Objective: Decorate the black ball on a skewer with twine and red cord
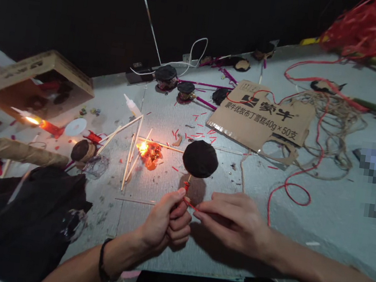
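Note:
My left hand (pixel 167 221) is closed in a fist round the thin stick of a black, cloth-covered round piece (pixel 200 159), which stands up above the fist. My right hand (pixel 229 219) pinches a red cord (pixel 190 202) right beside the left thumb. The cord is wound round the stick just under the black head. A longer red cord (pixel 288 190) loops over the grey table (pixel 319 212) to the right of my right hand.
A small flame (pixel 144 148) burns beside several wooden sticks (pixel 131 152). A lit red candle (pixel 44 125) lies at the left. Black cloth (pixel 28 217) is heaped at the near left. A printed cardboard sheet (pixel 262 118), tangled twine (pixel 334 118) and more black-headed pieces (pixel 185 90) lie beyond.

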Demonstrator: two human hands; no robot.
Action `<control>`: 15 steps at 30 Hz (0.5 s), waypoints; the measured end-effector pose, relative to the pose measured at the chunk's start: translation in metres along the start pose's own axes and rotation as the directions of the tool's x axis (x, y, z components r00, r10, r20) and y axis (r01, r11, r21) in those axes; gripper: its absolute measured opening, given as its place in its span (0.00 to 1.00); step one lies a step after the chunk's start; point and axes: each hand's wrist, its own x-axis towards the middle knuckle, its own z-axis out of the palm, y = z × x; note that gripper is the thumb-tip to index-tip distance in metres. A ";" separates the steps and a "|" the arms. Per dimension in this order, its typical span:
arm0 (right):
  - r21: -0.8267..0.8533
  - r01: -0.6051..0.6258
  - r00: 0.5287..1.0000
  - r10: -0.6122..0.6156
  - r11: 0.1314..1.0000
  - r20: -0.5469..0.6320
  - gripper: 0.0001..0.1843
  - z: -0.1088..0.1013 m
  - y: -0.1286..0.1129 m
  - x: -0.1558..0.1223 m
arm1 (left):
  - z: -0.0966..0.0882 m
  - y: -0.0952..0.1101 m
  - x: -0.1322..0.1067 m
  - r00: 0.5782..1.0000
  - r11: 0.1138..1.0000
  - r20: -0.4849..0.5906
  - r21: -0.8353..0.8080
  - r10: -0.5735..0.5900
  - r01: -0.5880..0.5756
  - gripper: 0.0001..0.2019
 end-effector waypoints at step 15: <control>-0.025 -0.036 0.997 0.038 0.999 0.067 0.13 -0.001 0.001 -0.003 | 0.002 -0.003 -0.001 0.998 0.995 -0.023 0.072 0.066 -0.064 0.37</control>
